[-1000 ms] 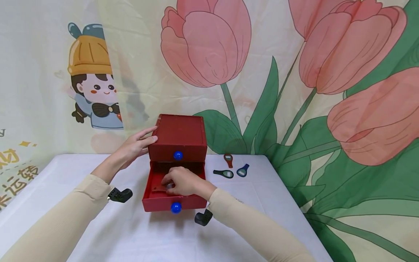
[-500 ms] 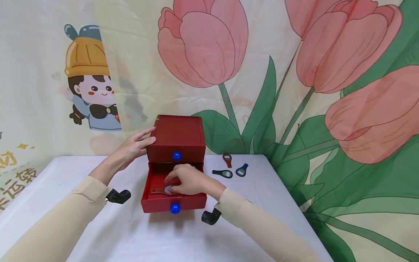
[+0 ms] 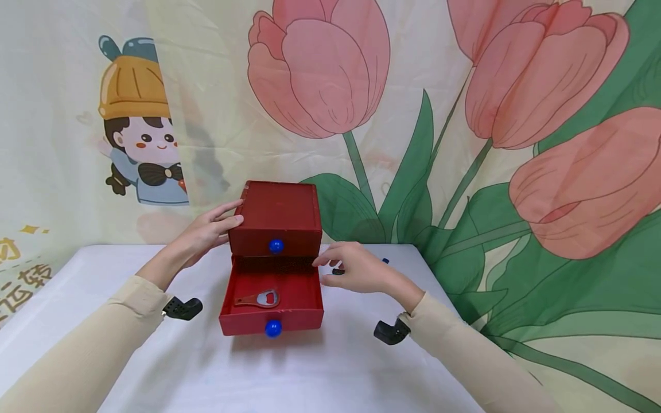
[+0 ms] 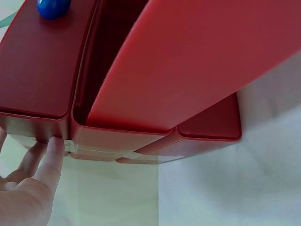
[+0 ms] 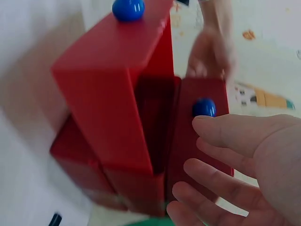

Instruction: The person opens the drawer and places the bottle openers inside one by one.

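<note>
A dark red drawer cabinet (image 3: pixel 281 206) stands on the table, its middle drawer (image 3: pixel 304 292) pulled out. Inside that drawer, near the front, lies a bottle opener (image 3: pixel 257 299) with a brownish-red handle and metal head. My left hand (image 3: pixel 201 235) rests against the cabinet's upper left side, fingers extended; the left wrist view shows fingertips (image 4: pixel 56 143) touching the wall. Just right of the drawer, my right hand (image 3: pixel 364 269) hovers with loosely bent fingers and holds nothing. Behind it, bits of a dark opener (image 3: pixel 338 271) and a blue opener (image 3: pixel 385 261) peek out; the rest is hidden.
Blue round knobs (image 3: pixel 276 246) stick out from the drawer fronts. Below the pulled-out drawer, the left wrist view shows a shut bottom drawer (image 4: pixel 214 122). A white cloth covers the table (image 3: pixel 330 367), with a printed curtain (image 3: pixel 217 115) behind.
My right hand has let go of the bottle opener, leaving it in the drawer, and moved out to the right, now covering most of the openers on the table. The left hand stays against the cabinet.
</note>
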Available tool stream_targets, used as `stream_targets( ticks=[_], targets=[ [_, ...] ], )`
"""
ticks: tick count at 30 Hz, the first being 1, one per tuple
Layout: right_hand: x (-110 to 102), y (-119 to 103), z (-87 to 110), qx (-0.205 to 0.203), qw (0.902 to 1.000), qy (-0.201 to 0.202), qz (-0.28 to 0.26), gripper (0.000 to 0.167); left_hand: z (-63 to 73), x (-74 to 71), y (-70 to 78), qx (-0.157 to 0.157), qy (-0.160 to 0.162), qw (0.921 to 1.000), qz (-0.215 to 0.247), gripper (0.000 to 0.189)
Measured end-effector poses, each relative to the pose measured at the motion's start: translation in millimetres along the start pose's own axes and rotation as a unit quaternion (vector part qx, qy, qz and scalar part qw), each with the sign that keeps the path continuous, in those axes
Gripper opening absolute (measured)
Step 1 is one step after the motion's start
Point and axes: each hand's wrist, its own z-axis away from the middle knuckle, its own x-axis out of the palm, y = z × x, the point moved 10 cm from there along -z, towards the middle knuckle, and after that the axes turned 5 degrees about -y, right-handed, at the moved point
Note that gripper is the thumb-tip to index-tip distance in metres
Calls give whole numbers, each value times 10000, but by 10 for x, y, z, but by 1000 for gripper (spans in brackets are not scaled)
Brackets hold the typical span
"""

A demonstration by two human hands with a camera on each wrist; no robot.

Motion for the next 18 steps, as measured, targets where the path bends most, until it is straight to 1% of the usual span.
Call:
stream_targets(
  ticks=[5,8,14,18],
  targets=[
    [-179,251,173,99,9990,422,80,33,-2,-3,-4,-15,-4,10000,-52,80],
    [-232,426,234,285,9978,587,147,33,-6,-9,-14,-15,-13,10000,-12,80],
    [-211,791,289,666,9952,694,167,35,-4,-20,-28,-14,-6,10000,23,80],
    [-155,1027,309,961,9925,750,36,38,-9,-6,-14,1,-13,10000,15,80]
  ],
)
